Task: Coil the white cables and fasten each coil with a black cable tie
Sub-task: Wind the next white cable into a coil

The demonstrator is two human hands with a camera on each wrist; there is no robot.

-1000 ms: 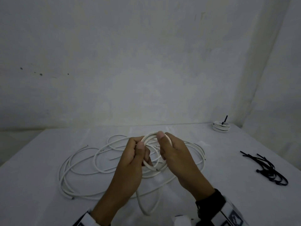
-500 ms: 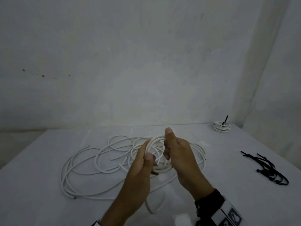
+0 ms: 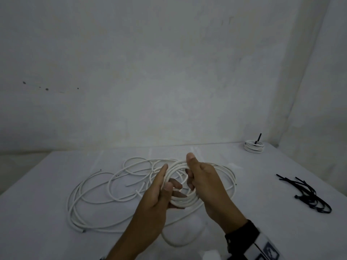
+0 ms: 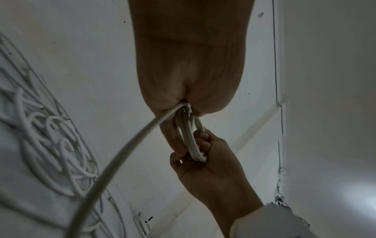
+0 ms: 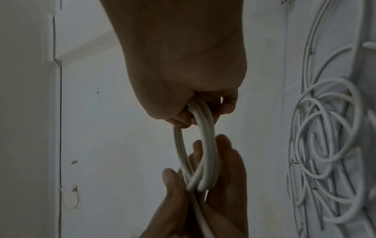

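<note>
On the left of the table [image 3: 37, 184] lie the loose white cables [image 3: 97, 192], sprawled in wide overlapping loops; several cut ends show, so we count more than one length but cannot say how many.

Centre, above the tabletop: we hold a small coil [image 3: 180, 184] of a few turns between both hands. Left hand [image 3: 155, 196]: palm turned inward, forefinger extended along the coil's left side, thumb and lower fingers pinching the coil's near edge. From this pinch a free tail [image 4: 114, 161] runs down toward the table. Right hand [image 3: 204, 182]: fingers curled round the coil's right side, thumb upright over the top of the loop.

Step in hand, as we judge it: winding, tail not yet taken up. The next move calls for the left hand to feed another turn of tail round while the right keeps the turns stacked; slack grip would likely let them spring apart.

Right of the hands: black cable ties [image 3: 308, 194] in a loose heap, well apart from the coil. Far right corner: a finished coil [image 3: 253, 146], already tied, black tail standing up.
</note>
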